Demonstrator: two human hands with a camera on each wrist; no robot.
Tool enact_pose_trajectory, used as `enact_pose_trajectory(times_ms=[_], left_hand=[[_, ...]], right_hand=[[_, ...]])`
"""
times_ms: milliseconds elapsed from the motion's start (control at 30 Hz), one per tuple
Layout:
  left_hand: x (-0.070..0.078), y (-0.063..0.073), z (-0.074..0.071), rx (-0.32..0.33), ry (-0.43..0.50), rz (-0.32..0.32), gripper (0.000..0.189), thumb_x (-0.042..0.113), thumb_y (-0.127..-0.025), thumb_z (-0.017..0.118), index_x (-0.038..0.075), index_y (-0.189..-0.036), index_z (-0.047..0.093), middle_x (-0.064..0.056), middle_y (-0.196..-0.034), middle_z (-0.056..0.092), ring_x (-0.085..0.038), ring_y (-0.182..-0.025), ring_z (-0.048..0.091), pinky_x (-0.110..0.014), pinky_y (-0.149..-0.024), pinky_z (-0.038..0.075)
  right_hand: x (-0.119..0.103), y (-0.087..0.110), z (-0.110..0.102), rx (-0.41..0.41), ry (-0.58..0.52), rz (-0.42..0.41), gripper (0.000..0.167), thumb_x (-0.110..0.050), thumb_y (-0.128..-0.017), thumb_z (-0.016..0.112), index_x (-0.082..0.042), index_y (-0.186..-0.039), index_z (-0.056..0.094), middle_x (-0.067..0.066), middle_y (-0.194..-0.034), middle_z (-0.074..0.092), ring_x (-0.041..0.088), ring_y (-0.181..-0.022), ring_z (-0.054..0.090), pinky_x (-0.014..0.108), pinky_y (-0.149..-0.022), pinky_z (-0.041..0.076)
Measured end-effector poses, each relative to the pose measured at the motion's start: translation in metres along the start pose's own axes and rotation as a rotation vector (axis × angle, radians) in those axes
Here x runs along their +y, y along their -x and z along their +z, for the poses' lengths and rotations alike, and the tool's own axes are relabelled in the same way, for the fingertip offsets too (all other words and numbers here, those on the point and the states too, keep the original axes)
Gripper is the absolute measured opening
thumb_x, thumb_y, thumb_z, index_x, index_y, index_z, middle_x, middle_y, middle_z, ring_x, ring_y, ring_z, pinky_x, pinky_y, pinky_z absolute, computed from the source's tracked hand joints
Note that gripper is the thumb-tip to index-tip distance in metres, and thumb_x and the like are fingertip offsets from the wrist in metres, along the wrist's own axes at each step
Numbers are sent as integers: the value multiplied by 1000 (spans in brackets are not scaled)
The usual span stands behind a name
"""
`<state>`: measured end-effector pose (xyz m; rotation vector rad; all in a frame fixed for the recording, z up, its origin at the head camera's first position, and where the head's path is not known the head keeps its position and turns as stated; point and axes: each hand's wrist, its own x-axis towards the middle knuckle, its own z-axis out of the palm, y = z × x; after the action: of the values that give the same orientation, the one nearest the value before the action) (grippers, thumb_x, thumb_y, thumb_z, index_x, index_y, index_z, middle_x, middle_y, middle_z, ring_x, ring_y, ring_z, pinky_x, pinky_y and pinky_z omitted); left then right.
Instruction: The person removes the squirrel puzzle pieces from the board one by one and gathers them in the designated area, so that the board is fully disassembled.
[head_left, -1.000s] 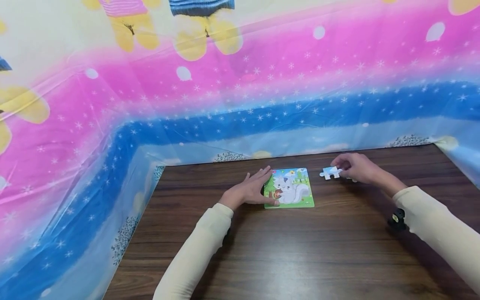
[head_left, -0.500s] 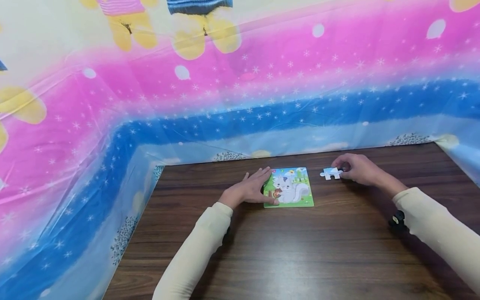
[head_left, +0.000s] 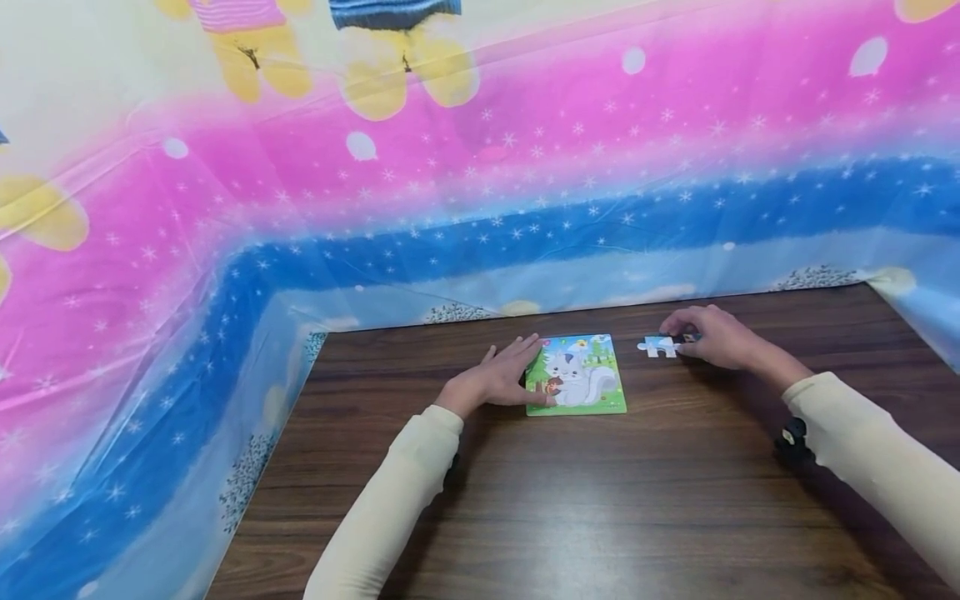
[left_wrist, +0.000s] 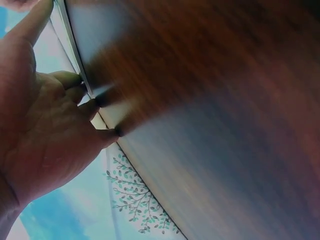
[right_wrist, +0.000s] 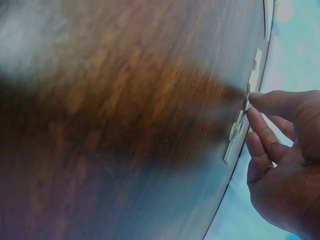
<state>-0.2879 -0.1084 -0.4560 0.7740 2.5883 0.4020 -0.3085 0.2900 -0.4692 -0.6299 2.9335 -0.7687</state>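
Observation:
In the head view a square puzzle (head_left: 581,379) with a white squirrel-like animal lies flat on the table. My left hand (head_left: 497,377) rests along its left side, fingers spread at the top and thumb on the lower left. The left wrist view has this hand (left_wrist: 50,125) with fingertips at the puzzle's edge. Right of the puzzle and apart from it lies a light blue and white puzzle piece (head_left: 654,347). My right hand (head_left: 716,336) pinches at its right end with thumb and forefinger. More pieces (right_wrist: 232,134) lie edge-on beneath that hand in the right wrist view.
The dark wooden table (head_left: 585,500) meets a patterned pink and blue cloth (head_left: 487,242) along its back edge. More cloth hangs at the left and right sides. A black device (head_left: 793,437) sits on the right wrist.
Both hands stay almost in place. The right hand's fingers shift slightly at the puzzle pieces, and the piece under them at the right no longer shows in the head view.

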Motion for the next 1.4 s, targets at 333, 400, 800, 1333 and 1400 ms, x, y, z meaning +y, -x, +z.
enact_pose_trajectory(times_ms=[333, 400, 800, 1333, 1400], left_hand=[[-18, 9, -2, 19, 35, 29, 106, 63, -99, 63, 19, -172, 1, 0, -181, -5, -22, -169, -3, -51, -137, 3], [-20, 13, -3, 16, 25, 17, 103, 62, -100, 63, 19, -173, 3, 0, -181, -3, -22, -169, -3, -49, -137, 4], [-17, 20, -11, -3, 18, -9, 104, 60, -100, 65, 19, -173, 4, -2, -181, -2, -24, -168, -4, -50, -137, 4], [-12, 37, 1, -43, -8, -24, 102, 61, -103, 60, 15, -172, 2, -6, -181, -2, -31, -168, -5, -55, -136, 4], [-14, 42, 7, -39, -6, -26, 101, 61, -102, 60, 14, -172, 3, -6, -181, -1, -32, -168, -4, -55, -136, 5]], right_hand=[[-18, -9, 8, 24, -62, -26, 27, -9, -100, 69, -6, -127, 73, 16, -125, 75, 38, -121, 66, 63, -102, 50], [-29, -14, 13, 5, -104, -39, 27, -11, -103, 67, -7, -129, 72, 16, -129, 74, 37, -123, 66, 61, -102, 51], [-115, -49, 43, -96, -205, -128, 35, -17, -104, 67, -7, -138, 66, 15, -137, 67, 36, -129, 61, 58, -107, 51], [-176, -62, 79, -164, 29, -52, 49, -20, -95, 81, -11, -140, 67, 15, -145, 59, 33, -131, 62, 52, -106, 56], [-180, -61, 87, -175, 29, -48, 50, -20, -93, 82, -12, -140, 67, 15, -147, 59, 34, -131, 61, 52, -104, 57]])
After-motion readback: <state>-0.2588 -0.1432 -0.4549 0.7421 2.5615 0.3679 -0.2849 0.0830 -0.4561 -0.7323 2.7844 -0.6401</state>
